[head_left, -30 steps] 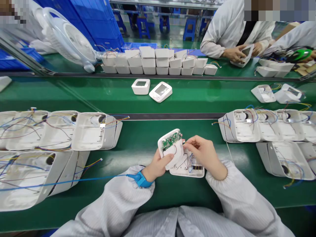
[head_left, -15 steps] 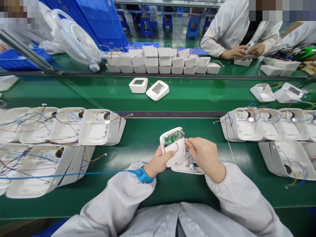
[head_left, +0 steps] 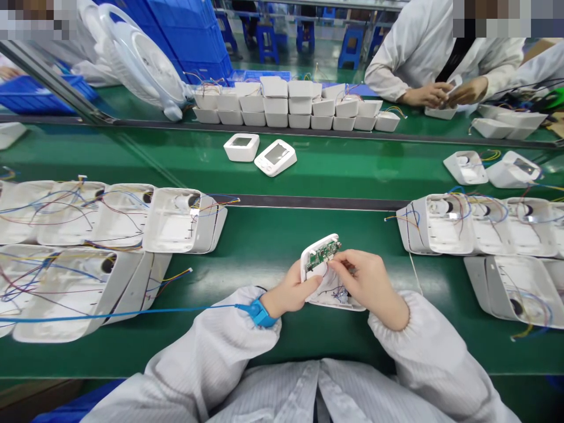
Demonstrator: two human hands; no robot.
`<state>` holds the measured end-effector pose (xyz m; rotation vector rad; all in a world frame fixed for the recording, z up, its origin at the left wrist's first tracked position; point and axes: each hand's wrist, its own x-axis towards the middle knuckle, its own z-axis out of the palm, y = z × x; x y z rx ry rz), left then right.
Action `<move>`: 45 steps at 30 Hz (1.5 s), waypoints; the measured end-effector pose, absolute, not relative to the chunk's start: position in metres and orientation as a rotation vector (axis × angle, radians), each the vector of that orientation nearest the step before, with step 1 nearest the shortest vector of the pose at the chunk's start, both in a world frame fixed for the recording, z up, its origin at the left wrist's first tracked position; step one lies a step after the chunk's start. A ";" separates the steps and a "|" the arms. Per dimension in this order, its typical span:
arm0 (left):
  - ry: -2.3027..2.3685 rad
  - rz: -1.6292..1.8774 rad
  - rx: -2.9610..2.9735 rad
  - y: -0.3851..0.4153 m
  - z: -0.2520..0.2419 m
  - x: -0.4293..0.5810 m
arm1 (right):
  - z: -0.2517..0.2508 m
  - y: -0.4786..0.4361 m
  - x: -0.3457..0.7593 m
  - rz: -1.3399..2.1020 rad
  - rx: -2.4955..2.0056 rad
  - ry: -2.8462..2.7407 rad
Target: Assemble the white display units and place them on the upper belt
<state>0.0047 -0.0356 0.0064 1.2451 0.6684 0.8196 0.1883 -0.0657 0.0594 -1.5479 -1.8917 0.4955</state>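
My left hand [head_left: 293, 289] is closed round a white plastic device cover [head_left: 304, 264], thumb on its inner side. The cover is tilted up on edge, and a green circuit board [head_left: 324, 254] is fitted inside it. My right hand [head_left: 370, 285] is pinched at the board's lower right edge. A small white wire connector shows at its fingertips, partly hidden by the fingers. Below and behind the cover, an open white casing [head_left: 335, 304] with thin wires inside lies on the green bench. A blue wrist strap [head_left: 263, 313] with a cord is on my left wrist.
Open white casings with loose wires stand in rows at left [head_left: 174, 220] and right [head_left: 449, 223]. Two closed devices with screens [head_left: 277, 157] lie beyond the dark rail. Farther back are stacked casings [head_left: 277, 108], a fan [head_left: 141, 59] and a co-worker's hands [head_left: 432, 94].
The cover has turned more on edge and shifted slightly right. My right fingertips have moved from beside the cover to against the circuit board, with the connector. The view has shifted a little.
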 end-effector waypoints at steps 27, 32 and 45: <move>0.431 0.730 1.128 -0.014 0.017 -0.005 | 0.046 -0.056 0.195 0.562 -1.412 -1.586; 0.587 1.005 1.525 0.007 0.024 -0.020 | 0.058 -0.059 0.194 0.457 -1.104 -1.762; 0.704 0.768 1.897 -0.007 0.018 -0.008 | 0.075 -0.052 0.195 -0.084 -1.089 -2.294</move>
